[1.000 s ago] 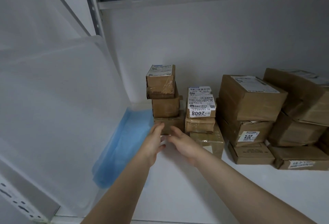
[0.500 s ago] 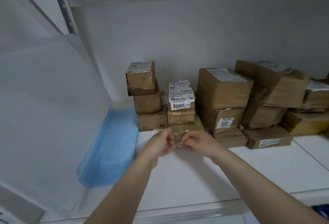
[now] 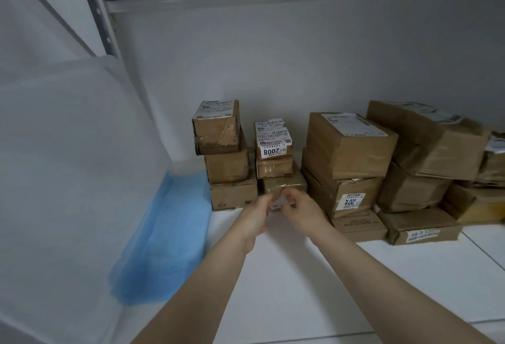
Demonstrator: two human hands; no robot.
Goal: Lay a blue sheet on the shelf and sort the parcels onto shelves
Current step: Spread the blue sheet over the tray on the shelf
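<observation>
Left hand (image 3: 252,219) and right hand (image 3: 299,211) cover the front of the bottom parcel (image 3: 284,183). Fingertips blurred; grip not discernible. Rightmost parcels (image 3: 492,163) cut by frame edge. Blue sheet (image 3: 169,234) left margin hidden behind white panel (image 3: 68,179).

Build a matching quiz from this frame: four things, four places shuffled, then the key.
1 blue sheet
2 parcel labelled 2008
3 parcel labelled 20
4 right hand

A on the bottom parcel of the narrow stack
B shelf's left end
C under the large box
D high in the narrow stack

Pairs: 1-B, 2-D, 3-C, 4-A
</observation>
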